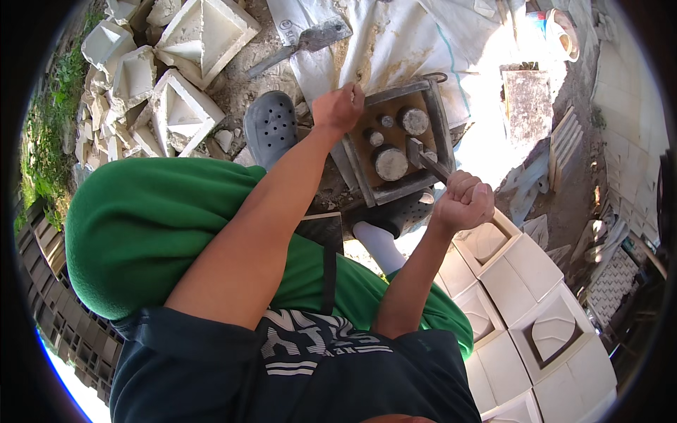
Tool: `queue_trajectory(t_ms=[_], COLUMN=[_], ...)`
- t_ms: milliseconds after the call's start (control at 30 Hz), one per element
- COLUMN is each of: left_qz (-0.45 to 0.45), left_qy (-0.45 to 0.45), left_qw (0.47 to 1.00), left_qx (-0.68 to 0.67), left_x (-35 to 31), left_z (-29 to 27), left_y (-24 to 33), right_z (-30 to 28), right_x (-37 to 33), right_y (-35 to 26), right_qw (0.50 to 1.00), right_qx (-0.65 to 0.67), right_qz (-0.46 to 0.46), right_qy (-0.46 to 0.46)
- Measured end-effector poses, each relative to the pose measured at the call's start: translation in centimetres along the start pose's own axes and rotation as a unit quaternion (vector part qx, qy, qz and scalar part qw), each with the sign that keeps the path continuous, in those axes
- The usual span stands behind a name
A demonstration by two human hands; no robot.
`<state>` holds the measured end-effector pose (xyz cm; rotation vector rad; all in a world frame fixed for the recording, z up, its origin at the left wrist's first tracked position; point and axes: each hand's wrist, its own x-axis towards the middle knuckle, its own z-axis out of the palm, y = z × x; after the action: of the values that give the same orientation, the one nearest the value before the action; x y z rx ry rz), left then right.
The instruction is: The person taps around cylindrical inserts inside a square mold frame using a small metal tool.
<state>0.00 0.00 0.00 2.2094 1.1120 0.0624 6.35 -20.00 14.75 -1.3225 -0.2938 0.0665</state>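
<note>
A grey square box-like mould (445, 134) lies on the ground between my feet. Round grey cylinders of different sizes, such as the large one (391, 163) and another (413, 121), stand up from its brown inner face (398, 137). My right hand (463, 201) is closed round the handle of a hammer (435, 168), whose head is over the mould beside the large cylinder. At the mould's far left corner my left hand (338, 109) is closed in a fist; what it grips, if anything, is hidden.
Broken white cast blocks (185, 113) are heaped at the far left. A trowel (314, 42) lies on a white sheet (395, 42) beyond the mould. Cream hollow blocks (522, 282) are stacked at the near right. A flat slab (527, 106) and a bucket (562, 35) are farther right.
</note>
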Motion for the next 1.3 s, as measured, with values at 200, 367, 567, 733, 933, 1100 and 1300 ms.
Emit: queue_trajectory(t_ms=[200, 367, 567, 733, 933, 1100, 1300], left_qz=[0.006, -0.017, -0.014, -0.012, -0.007, -0.01, 0.012], left_qy=[0.002, -0.056, -0.056, -0.047, -0.038, -0.036, -0.007], left_qw=[1.0, 0.998, 0.998, 0.999, 0.999, 0.999, 1.0], left_qx=[-0.014, -0.009, -0.018, -0.013, -0.005, -0.018, -0.007], left_x=[-0.1, -0.3, -0.3, -0.2, 0.0, -0.1, -0.2], left_z=[-0.1, -0.5, -0.8, -1.0, -0.8, -0.5, 0.1], left_y=[-0.5, 0.2, 0.6, 0.5, 0.2, 0.4, 0.1], right_z=[1.4, 0.8, 0.3, 0.4, 1.0, 1.3, 1.2], right_x=[-0.5, -0.3, -0.1, 0.3, 0.6, 0.9, 1.2], right_y=[-1.1, 0.1, 0.7, -1.9, -1.8, -0.4, -0.8], right_qw=[0.998, 0.988, 0.981, 0.993, 0.989, 0.982, 0.975], right_qx=[-0.051, -0.149, -0.162, -0.017, -0.026, -0.09, -0.087], right_qz=[-0.041, 0.011, 0.016, -0.001, 0.009, 0.033, 0.019], right_qy=[-0.002, -0.031, -0.104, -0.114, -0.143, -0.165, -0.202])
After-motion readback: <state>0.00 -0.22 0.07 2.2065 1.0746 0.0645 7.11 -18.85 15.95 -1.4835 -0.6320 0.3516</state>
